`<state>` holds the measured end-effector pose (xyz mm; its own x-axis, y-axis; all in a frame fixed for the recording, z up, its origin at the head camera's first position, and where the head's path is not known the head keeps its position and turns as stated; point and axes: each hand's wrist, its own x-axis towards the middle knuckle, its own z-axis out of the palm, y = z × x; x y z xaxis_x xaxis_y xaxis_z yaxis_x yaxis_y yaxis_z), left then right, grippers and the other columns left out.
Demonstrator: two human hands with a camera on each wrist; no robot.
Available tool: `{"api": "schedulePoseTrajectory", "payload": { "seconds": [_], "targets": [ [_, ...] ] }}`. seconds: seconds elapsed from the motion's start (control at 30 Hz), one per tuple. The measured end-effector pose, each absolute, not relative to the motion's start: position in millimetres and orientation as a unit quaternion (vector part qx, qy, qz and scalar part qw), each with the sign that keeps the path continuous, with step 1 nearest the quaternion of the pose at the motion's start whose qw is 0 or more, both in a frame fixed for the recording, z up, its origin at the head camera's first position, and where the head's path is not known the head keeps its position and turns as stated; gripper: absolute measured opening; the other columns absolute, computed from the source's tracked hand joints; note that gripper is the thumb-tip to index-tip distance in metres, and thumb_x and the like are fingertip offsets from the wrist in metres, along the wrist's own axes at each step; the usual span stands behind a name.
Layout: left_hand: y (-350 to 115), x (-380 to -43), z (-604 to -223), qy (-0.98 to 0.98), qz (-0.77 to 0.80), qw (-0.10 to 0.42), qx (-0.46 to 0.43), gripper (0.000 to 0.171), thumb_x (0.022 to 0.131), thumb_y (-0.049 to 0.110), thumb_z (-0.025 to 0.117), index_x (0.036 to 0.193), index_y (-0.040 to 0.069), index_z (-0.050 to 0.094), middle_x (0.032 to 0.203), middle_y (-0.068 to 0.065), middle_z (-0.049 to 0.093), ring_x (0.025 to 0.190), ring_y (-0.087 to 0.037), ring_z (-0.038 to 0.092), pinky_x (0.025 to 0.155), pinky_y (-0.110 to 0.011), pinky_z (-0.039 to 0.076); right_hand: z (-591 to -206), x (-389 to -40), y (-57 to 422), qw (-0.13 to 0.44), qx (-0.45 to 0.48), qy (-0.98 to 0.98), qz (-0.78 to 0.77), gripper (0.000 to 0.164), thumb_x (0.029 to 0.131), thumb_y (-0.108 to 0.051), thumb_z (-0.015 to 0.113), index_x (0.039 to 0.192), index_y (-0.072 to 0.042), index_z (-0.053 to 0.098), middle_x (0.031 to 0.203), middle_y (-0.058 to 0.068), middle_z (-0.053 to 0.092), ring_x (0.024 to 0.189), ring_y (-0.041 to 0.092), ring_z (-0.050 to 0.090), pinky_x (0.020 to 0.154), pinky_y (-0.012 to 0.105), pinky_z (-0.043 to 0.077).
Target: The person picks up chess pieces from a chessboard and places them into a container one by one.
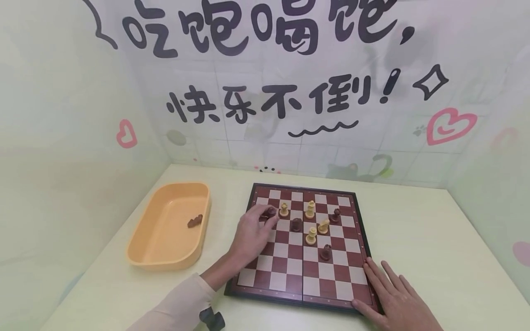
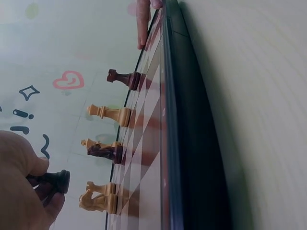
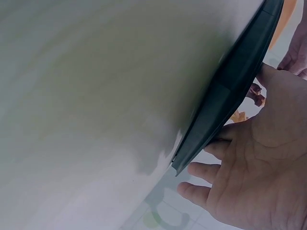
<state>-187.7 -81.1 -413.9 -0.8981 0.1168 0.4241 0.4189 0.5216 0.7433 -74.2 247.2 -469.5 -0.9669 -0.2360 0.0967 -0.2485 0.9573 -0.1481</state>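
Note:
My left hand (image 1: 250, 233) pinches a dark brown chess piece (image 2: 58, 181) between thumb and fingers, over the far left squares of the chessboard (image 1: 285, 280). Its top is hidden by the fingers. Just right of it stands a cream piece (image 1: 283, 210), with a dark knight (image 1: 296, 224) a little nearer. Several more pieces stand on the right half, including a cream knight (image 1: 323, 226) and a dark rook (image 2: 122, 79). My right hand (image 1: 399, 296) rests against the board's near right edge, its fingers spread and straight, holding no piece.
Left of the board, a yellow-orange tray (image 1: 136, 246) has dark brown chess pieces (image 1: 195, 221) by its right wall. A black strap-like item (image 1: 212, 318) sits at my left sleeve. A printed white sheet (image 1: 265, 151) encloses the table at the back and sides.

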Motion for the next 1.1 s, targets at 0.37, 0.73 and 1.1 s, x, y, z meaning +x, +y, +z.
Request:
{"api": "schedulePoseTrajectory", "payload": {
  "seconds": [0.37, 0.73, 1.1],
  "targets": [
    [-93.3, -190.4, -409.1, -0.861, -0.465, 0.165, -0.125, 0.021, 0.097, 0.009, 0.071, 0.116, 0.0, 0.069, 0.107, -0.006, 0.067, 0.1, -0.023, 0.067, 0.088, -0.04, 0.056, -467.8, -73.6, 246.0, 0.045, 0.126, -0.988, 0.08, 0.093, 0.087, -0.072, 0.061, 0.148, -0.003, 0.051, 0.155, 0.014, 0.044, 0.141, 0.041, 0.036, 0.108, 0.063, 0.034],
    [-106.6, -191.2, -405.8, -0.859, -0.468, 0.173, -0.113, 0.02, 0.097, 0.008, 0.071, 0.115, 0.001, 0.069, 0.107, -0.007, 0.067, 0.094, -0.018, 0.067, 0.08, -0.03, 0.057, -469.0, -74.6, 245.9, 0.046, 0.129, -0.987, 0.079, 0.093, 0.087, -0.072, 0.062, 0.149, -0.003, 0.05, 0.155, 0.014, 0.044, 0.141, 0.042, 0.036, 0.107, 0.063, 0.035],
    [-123.6, -193.1, -406.5, -0.858, -0.469, 0.186, -0.098, 0.021, 0.096, 0.006, 0.072, 0.115, -0.002, 0.069, 0.109, -0.011, 0.069, 0.101, -0.027, 0.068, 0.089, -0.038, 0.056, -471.5, -75.0, 247.2, 0.043, 0.125, -0.987, 0.094, 0.095, 0.087, -0.074, 0.06, 0.149, -0.002, 0.05, 0.155, 0.015, 0.043, 0.14, 0.044, 0.036, 0.107, 0.062, 0.036]
  ]
}}
